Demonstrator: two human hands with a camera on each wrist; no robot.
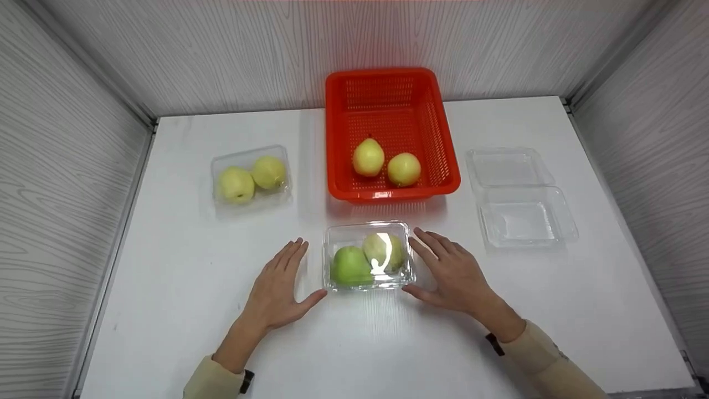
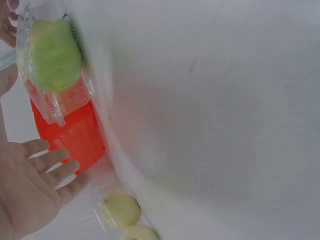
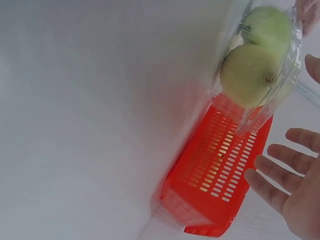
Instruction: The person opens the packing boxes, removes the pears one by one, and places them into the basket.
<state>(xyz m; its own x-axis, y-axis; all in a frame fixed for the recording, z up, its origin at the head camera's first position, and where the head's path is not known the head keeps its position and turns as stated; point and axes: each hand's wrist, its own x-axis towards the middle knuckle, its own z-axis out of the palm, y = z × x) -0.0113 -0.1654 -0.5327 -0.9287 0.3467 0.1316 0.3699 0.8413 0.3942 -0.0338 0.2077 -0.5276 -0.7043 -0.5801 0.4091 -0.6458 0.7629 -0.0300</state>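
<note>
A clear plastic clamshell box (image 1: pixel 366 281) sits closed on the table between my two hands. Inside it lie a green apple (image 1: pixel 351 266) on the left and a pale yellow-green pear (image 1: pixel 386 250) on the right. My left hand (image 1: pixel 281 292) is spread at the box's left side, its thumb near the lower left corner and its other fingers apart from the wall. On the opposite side my right hand (image 1: pixel 451 274) is spread too, fingertips close to the box's right wall; whether they touch it I cannot tell. Neither hand grips anything.
Behind the box stands a red plastic basket (image 1: pixel 335 138) with two yellow pears (image 1: pixel 369 158) in it. At the left is another clear box (image 1: pixel 249 153) holding two yellow fruits (image 1: pixel 236 184). An open clear clamshell (image 1: pixel 523 221) lies at the right.
</note>
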